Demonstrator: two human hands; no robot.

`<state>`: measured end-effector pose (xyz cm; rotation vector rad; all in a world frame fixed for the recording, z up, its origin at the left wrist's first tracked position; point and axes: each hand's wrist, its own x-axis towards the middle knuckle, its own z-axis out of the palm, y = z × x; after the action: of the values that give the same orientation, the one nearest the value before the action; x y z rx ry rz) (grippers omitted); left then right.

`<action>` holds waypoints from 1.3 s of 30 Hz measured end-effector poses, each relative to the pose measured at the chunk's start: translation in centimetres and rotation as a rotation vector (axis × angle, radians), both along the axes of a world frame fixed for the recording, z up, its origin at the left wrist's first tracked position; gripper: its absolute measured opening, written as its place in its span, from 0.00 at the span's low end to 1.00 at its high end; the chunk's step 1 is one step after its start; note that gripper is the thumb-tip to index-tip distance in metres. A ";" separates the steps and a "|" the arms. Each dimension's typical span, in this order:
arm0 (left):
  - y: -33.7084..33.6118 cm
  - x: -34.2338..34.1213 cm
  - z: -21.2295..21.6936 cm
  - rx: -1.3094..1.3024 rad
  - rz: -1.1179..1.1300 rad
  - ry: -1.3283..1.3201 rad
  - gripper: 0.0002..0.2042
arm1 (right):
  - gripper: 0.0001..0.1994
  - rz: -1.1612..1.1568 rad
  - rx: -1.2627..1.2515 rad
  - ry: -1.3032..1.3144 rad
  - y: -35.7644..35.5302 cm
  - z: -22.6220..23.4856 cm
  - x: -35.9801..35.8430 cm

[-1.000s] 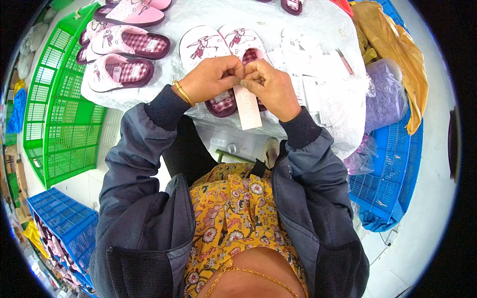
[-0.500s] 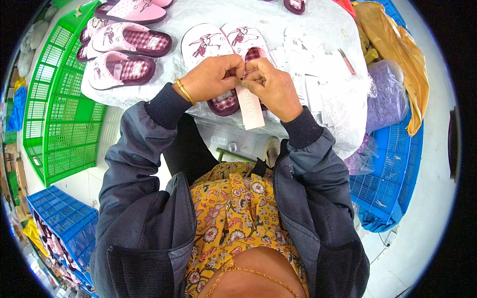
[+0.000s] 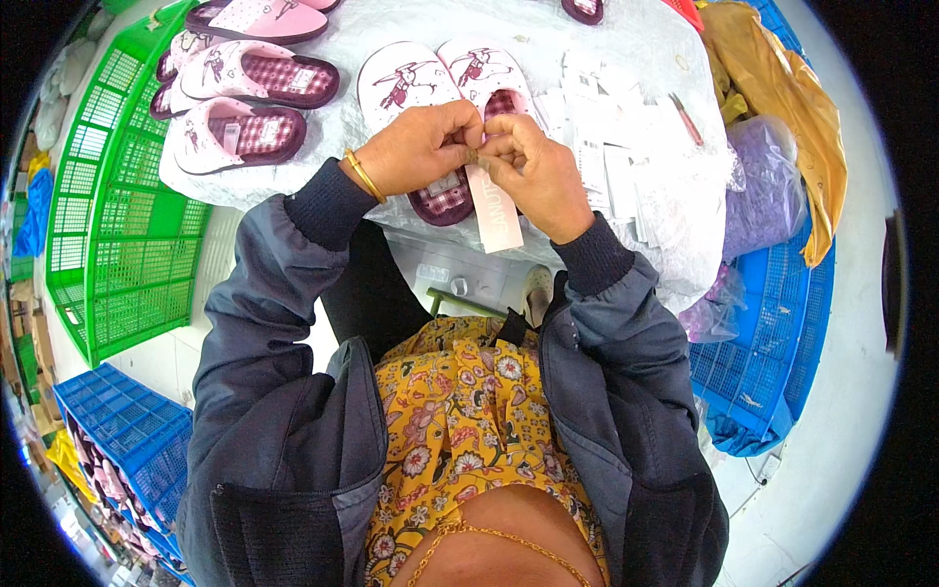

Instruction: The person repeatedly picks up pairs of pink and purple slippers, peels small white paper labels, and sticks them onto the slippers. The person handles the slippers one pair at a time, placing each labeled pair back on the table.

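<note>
My left hand (image 3: 413,149) and my right hand (image 3: 538,178) meet fingertip to fingertip over a pair of slippers, both pinched closed. A pale pink hang tag (image 3: 497,220) dangles below the joined fingertips, its top end at my right thumb and fingers. What the left fingertips grip is too small to make out. Toes away from me, the white left slipper (image 3: 401,80) and right slipper (image 3: 481,68) lie side by side, with dark dots and a drawn figure on their uppers. Their checked maroon insoles are partly hidden by my hands.
Several more pink slippers (image 3: 240,137) lie at the table's left. Right of my hands are white paper tags (image 3: 616,166) and a small red-handled tool (image 3: 687,119). Green crates (image 3: 127,225) stand left, blue crates (image 3: 753,342) right, beside a bag of purple stuff (image 3: 763,186).
The hang tag has swung and turned slightly to the right. My fingers have shifted a little at its top, still pinched together. The slippers lie about where they were.
</note>
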<state>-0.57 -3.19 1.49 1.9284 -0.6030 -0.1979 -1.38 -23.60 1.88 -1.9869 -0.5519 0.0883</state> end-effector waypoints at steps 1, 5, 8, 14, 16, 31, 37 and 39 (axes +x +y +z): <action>0.0 0.0 -0.1 -0.008 -0.005 0.006 0.06 | 0.16 -0.004 0.011 0.014 0.0 0.0 0.0; -0.1 -0.3 0.5 0.016 0.007 -0.028 0.06 | 0.16 -0.002 -0.092 -0.207 0.0 0.0 0.0; 0.0 -0.3 0.1 -0.009 0.025 0.018 0.06 | 0.16 0.011 -0.095 -0.339 0.3 0.0 0.1; -0.4 -1.2 1.0 0.015 0.080 0.054 0.03 | 0.16 -0.012 0.012 0.043 0.1 0.3 0.4; -0.2 -1.1 0.7 0.026 0.084 0.024 0.04 | 0.16 -0.010 0.048 0.068 0.1 0.0 0.5; -1.0 -2.9 0.4 0.043 0.368 -0.319 0.04 | 0.15 0.000 0.043 0.079 0.3 0.3 0.8; 3.4 -2.6 -0.8 -0.016 0.827 -0.572 0.07 | 0.17 -0.058 0.012 0.010 0.3 1.6 1.5; 4.6 -2.4 -2.7 -0.043 0.881 -0.524 0.06 | 0.20 -0.079 -0.082 -0.229 0.9 1.6 2.2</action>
<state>-2.98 1.36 -1.19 2.0276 -0.0341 0.8855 0.81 -22.72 3.47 -2.1104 -0.6237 -0.1697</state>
